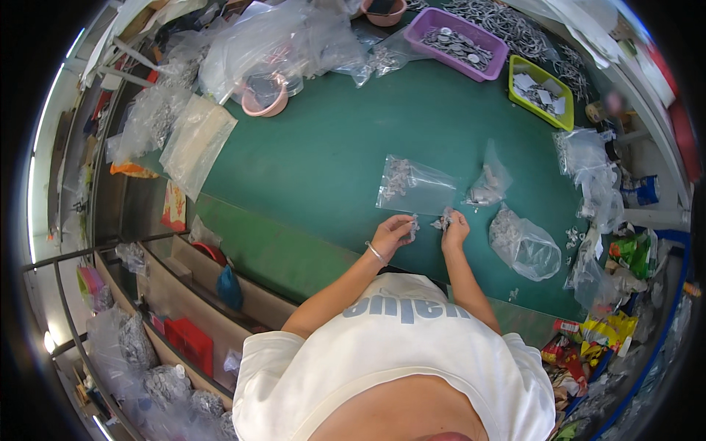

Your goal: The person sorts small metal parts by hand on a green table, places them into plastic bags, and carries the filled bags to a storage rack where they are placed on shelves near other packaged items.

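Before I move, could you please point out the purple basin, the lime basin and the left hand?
Purple basin (485, 75), head view: near corner.
Lime basin (566, 125), head view: near corner.
Left hand (389, 234), head view: the back.

The tabletop looks smooth and matt. At its far edge, a smooth purple plastic tub holds shiny, metal-looking discs; around its middle lies a glossy, clear plastic bag; at its near edge shows a matt cloth shirt.
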Available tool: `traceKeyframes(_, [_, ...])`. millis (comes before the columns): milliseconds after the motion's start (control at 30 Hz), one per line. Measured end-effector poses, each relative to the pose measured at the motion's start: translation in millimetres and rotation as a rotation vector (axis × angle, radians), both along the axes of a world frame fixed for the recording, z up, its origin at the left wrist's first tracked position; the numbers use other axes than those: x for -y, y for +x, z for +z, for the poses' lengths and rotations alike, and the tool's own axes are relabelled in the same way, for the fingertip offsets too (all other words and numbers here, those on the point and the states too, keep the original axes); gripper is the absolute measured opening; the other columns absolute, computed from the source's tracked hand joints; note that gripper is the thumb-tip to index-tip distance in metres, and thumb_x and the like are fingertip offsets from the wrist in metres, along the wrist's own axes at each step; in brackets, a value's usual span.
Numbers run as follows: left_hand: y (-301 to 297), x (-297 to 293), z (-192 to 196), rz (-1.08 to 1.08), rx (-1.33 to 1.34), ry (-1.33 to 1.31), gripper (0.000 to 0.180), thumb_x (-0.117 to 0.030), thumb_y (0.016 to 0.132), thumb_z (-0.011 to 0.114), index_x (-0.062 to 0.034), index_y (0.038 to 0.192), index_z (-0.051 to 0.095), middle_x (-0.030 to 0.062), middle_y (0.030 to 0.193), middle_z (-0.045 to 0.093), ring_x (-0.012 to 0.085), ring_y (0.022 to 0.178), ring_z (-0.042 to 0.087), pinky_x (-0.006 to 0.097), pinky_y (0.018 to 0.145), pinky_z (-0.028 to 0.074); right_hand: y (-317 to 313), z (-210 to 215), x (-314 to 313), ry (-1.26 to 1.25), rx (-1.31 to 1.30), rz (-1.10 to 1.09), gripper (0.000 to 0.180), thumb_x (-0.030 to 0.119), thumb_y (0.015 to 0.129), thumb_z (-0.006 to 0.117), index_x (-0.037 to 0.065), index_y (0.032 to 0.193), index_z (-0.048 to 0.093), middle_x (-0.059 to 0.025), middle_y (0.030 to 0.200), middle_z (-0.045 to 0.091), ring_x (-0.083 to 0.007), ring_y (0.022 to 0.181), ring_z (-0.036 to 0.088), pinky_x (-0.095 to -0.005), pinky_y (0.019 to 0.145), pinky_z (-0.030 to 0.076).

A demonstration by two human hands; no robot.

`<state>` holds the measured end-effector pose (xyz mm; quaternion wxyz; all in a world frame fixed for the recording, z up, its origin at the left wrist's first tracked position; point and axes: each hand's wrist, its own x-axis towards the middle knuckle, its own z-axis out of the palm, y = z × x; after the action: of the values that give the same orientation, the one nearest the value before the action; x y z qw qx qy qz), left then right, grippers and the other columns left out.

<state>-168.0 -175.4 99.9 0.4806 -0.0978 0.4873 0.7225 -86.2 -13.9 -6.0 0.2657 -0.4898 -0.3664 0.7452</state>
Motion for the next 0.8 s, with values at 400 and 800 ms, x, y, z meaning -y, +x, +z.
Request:
traceKeyframes(400, [43, -67, 19, -0.352, -1.234, -0.229, 0.034, -0.002, 0.073, 0.059, -0.0015, 0.106, 0.052, 0.0109, 0.1, 0.057, 0.0244, 0.088, 0.053, 0.031, 0.077, 0.043, 30, 69, 4, -0.651, -0.584, 0.115, 0.022, 0.02, 0.085, 0.053, 0.004, 0.1, 0.052, -0.0115, 0.105, 0.054, -0.0222, 0.088, 0.055, -0.0274, 0.076, 0.045])
traceKeyframes(800, [24, -42, -54, -0.335, -1.56, -0.906, 0.027, -0.017, 0.07, 0.065, -0.0055, 0.093, 0.056, 0.0102, 0.093, 0.05, 0.0265, 0.087, 0.046, 0.037, 0.069, 0.036, 53, 48, -4, -0.366, 0.002, 0.268, 0.024, -0.001, 0.075, 0.054, 0.005, 0.098, 0.054, -0.0073, 0.093, 0.056, -0.0124, 0.06, 0.051, -0.0214, 0.039, 0.035])
